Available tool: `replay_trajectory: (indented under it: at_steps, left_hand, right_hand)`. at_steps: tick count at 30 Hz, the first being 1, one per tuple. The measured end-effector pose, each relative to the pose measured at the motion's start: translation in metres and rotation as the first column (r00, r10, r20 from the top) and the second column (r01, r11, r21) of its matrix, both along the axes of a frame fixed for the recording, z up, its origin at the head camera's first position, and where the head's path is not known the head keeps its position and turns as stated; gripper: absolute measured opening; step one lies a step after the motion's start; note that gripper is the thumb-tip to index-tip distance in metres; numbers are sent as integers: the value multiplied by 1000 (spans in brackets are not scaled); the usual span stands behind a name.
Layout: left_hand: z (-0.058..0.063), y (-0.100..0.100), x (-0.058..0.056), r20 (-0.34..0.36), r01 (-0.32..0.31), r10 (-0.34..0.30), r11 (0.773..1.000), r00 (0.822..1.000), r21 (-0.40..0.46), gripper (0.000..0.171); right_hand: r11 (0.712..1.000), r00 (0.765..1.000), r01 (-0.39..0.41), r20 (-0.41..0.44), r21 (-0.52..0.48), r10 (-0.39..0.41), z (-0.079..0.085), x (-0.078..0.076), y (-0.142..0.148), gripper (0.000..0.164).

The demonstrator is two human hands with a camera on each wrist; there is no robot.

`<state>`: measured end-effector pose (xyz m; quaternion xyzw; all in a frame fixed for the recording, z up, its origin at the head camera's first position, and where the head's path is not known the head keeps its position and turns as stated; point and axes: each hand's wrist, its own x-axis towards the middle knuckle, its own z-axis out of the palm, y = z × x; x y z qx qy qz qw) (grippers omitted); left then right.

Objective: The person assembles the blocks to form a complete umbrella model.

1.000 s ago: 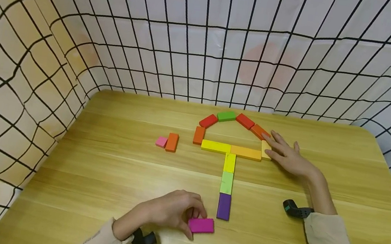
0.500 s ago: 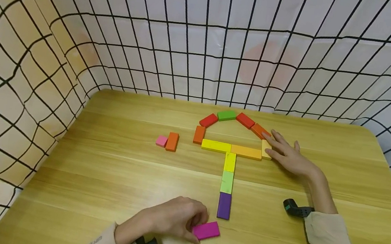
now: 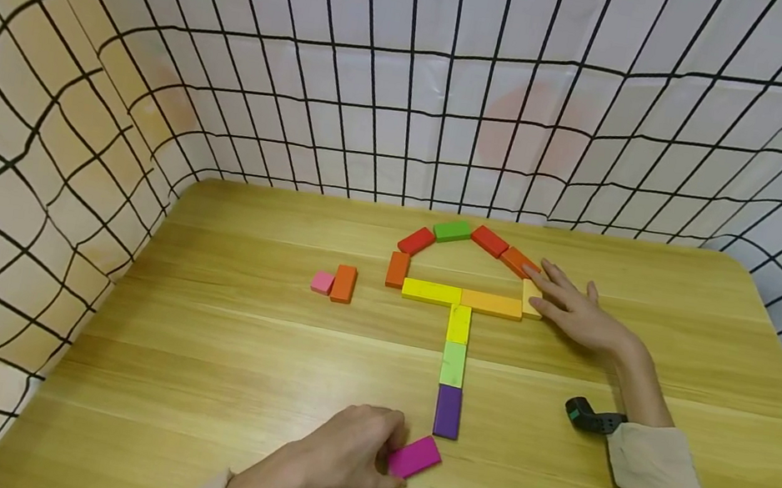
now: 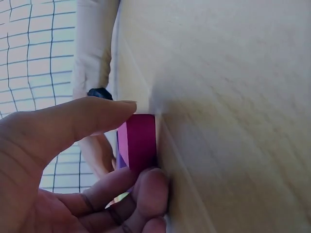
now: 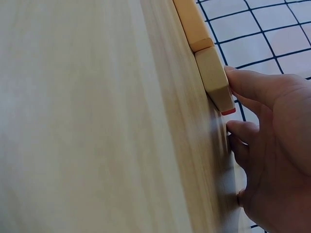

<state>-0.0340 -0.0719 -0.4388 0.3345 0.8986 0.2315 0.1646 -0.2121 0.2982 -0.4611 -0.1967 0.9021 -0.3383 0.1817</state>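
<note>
My left hand point(image 3: 353, 449) pinches a magenta block point(image 3: 416, 457) between thumb and fingers. The block sits at a slant on the table, just below a purple block point(image 3: 448, 412). In the left wrist view, the thumb is at one end of the magenta block point(image 4: 142, 141) and the fingertips at the other. Above the purple block a light green block point(image 3: 453, 364) and a yellow block point(image 3: 458, 324) continue a straight column. My right hand point(image 3: 574, 313) lies with extended fingers at a pale yellow block point(image 3: 530, 295), its fingertips reaching an orange block point(image 3: 519, 261).
A long yellow block point(image 3: 432, 292) and a light orange one point(image 3: 491, 305) form a crossbar above the column. Red, orange and green point(image 3: 452, 231) blocks arch over it. Left of these lie another orange block point(image 3: 344, 284) and a small pink block point(image 3: 322, 283). Gridded cloth point(image 3: 386, 75) stands behind the table.
My left hand has shifted right and slightly nearer with the magenta block, whose right end has turned up toward the purple block. The right hand has stayed in place.
</note>
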Motion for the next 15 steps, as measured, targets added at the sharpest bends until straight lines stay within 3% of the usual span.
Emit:
replay_trajectory:
  at_steps: [8,15]
  left_hand:
    - [-5,-6,-1,76,-39,31,993,997,109,31]
    - [-11,-12,-7,127,-23,-8,971,992,240,32]
  right_hand:
    - [1000,1000,-1,2,-2,1,-2,-1,-1,65]
    - [1000,1000,0,2,-6,0,-2,0,0,65]
